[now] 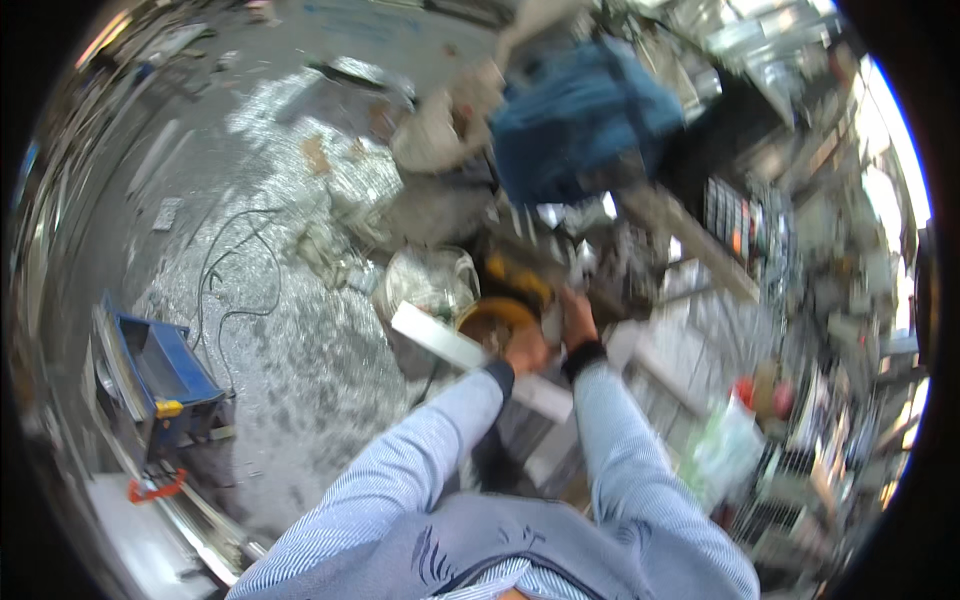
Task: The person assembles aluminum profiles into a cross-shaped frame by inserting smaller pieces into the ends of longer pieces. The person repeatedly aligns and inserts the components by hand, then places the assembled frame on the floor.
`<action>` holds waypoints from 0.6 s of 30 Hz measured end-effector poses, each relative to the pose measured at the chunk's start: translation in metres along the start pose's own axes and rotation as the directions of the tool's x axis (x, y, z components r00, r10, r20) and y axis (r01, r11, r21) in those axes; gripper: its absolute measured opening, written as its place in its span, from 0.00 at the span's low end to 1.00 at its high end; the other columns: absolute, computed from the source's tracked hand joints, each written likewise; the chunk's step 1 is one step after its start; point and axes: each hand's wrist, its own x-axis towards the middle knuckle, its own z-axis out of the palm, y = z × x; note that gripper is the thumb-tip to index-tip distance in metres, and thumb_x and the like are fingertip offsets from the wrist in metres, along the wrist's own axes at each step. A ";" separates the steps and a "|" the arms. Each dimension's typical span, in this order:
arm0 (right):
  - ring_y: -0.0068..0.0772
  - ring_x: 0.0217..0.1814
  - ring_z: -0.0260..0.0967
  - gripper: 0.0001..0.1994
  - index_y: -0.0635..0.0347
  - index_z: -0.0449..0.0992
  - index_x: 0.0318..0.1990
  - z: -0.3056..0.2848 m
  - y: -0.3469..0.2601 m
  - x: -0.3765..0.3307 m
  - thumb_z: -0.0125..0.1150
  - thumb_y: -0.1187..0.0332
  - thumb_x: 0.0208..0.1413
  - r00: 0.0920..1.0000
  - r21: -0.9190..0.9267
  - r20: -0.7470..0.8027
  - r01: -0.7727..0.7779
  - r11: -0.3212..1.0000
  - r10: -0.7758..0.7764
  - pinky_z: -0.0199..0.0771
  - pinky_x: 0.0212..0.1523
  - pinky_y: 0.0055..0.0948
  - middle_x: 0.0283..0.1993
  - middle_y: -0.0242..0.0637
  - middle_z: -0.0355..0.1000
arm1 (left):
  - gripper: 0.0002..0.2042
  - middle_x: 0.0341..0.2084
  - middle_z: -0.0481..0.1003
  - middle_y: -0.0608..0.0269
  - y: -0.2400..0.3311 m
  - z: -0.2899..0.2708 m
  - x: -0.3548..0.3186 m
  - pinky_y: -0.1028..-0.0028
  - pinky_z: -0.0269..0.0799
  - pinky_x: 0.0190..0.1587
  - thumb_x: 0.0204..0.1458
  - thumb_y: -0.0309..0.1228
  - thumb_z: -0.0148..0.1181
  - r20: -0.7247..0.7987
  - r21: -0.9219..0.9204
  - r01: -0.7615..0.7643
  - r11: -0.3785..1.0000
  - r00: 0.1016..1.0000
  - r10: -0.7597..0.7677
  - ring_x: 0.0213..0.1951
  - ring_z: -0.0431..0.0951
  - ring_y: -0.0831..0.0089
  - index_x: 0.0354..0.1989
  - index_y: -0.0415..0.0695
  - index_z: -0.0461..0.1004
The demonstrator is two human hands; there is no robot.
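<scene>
My left hand (pixel 527 350) is over the white bar (pixel 440 337), beside the rim of a round yellow container (pixel 487 309). Its fingers are smeared by motion, so what it holds, if anything, does not show. Just to the right, my right hand (pixel 577 320) reaches forward with the fingers bunched near a dark box-like thing with a yellow strip (pixel 518 278). Blur hides whether it grips anything. A whitish bucket (pixel 430 283) stands to the left of the yellow container.
Blue cloth or a bag (pixel 585 120) lies beyond my hands, next to a pale sack (pixel 450 120). On the left stand a blue metal frame (pixel 170 362) and a black cable (pixel 245 312). A greenish plastic bag (pixel 725 445) and clutter fill the right.
</scene>
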 end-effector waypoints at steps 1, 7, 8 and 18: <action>0.30 0.32 0.75 0.08 0.60 0.78 0.42 0.002 0.000 -0.002 0.55 0.67 0.66 0.964 0.509 -0.013 -0.222 0.831 0.266 0.74 0.35 0.31 0.31 0.34 0.76 | 0.19 0.29 0.81 0.41 0.004 -0.006 -0.002 0.54 0.78 0.39 0.45 0.44 0.70 0.015 -0.107 -0.010 0.994 1.000 0.012 0.36 0.83 0.45 0.32 0.38 0.83; 0.35 0.27 0.75 0.09 0.61 0.74 0.37 0.002 -0.025 -0.002 0.65 0.66 0.60 0.901 0.618 0.050 -0.367 0.696 0.431 0.77 0.30 0.35 0.28 0.36 0.74 | 0.15 0.22 0.81 0.56 0.037 -0.028 -0.019 0.66 0.76 0.25 0.53 0.38 0.69 0.158 -0.240 0.168 0.956 0.979 -0.132 0.23 0.82 0.67 0.37 0.36 0.79; 0.35 0.27 0.75 0.09 0.61 0.74 0.37 0.003 -0.032 -0.003 0.65 0.66 0.60 0.899 0.625 0.038 -0.362 0.692 0.436 0.78 0.30 0.36 0.28 0.37 0.74 | 0.15 0.22 0.80 0.57 0.042 -0.031 -0.021 0.67 0.76 0.25 0.53 0.36 0.69 0.152 -0.241 0.177 0.954 0.978 -0.143 0.22 0.82 0.67 0.38 0.36 0.78; 0.33 0.27 0.74 0.09 0.62 0.73 0.38 0.006 -0.043 -0.007 0.66 0.68 0.58 0.879 0.594 -0.032 -0.366 0.716 0.476 0.78 0.29 0.36 0.29 0.36 0.74 | 0.14 0.22 0.80 0.53 0.041 -0.025 -0.024 0.65 0.76 0.25 0.48 0.30 0.68 0.119 -0.335 0.237 0.912 0.971 -0.209 0.22 0.82 0.63 0.39 0.35 0.76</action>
